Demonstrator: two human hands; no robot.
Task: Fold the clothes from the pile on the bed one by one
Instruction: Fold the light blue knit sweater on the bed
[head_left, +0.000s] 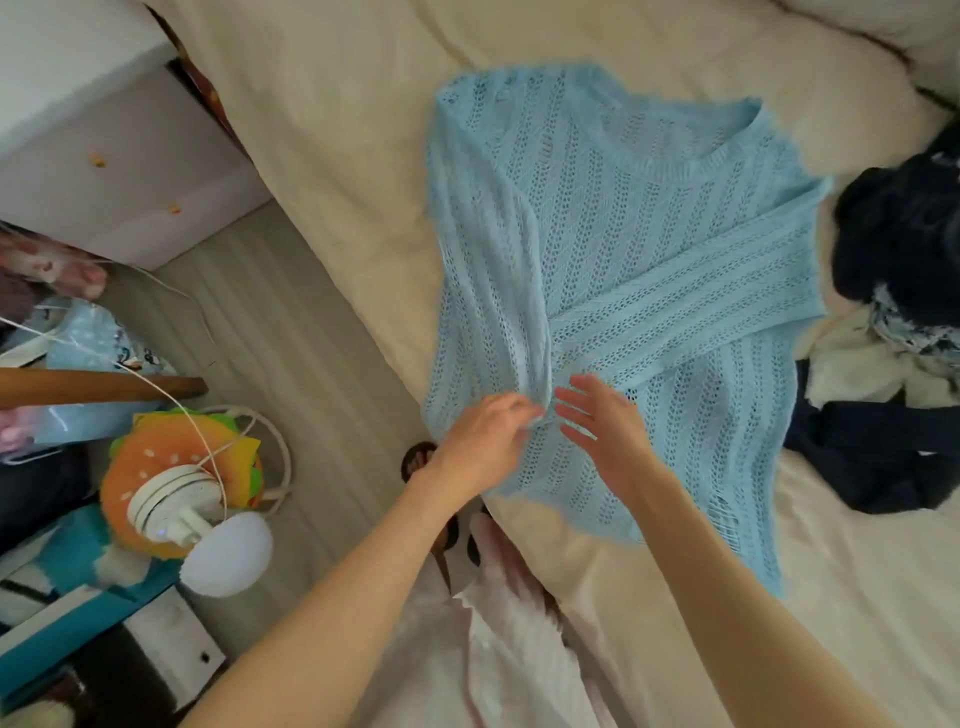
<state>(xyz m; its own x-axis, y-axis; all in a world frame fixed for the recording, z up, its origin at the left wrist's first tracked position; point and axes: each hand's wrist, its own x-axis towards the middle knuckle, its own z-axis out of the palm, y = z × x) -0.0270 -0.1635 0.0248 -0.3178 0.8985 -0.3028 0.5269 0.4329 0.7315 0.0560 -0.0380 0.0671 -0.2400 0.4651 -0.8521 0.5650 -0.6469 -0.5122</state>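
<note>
A light blue open-knit sweater (639, 249) lies flat on the cream bed (363, 104), neckline toward the far side, both sleeves folded across its front. My left hand (485, 441) pinches the cuff end of the left sleeve near the sweater's lower left part. Just to the right of that cuff, my right hand (602, 431) hovers over the sweater with its fingers straight and spread. The pile of clothes (904, 322), dark navy, black and white pieces, sits at the bed's right edge beside the sweater.
A white cabinet (119, 156) stands at the upper left beside the bed. On the floor to the left are a burger-shaped cushion (156, 467), a white lamp (208, 530) with a cord, and bags. The bed's edge runs diagonally past my left forearm.
</note>
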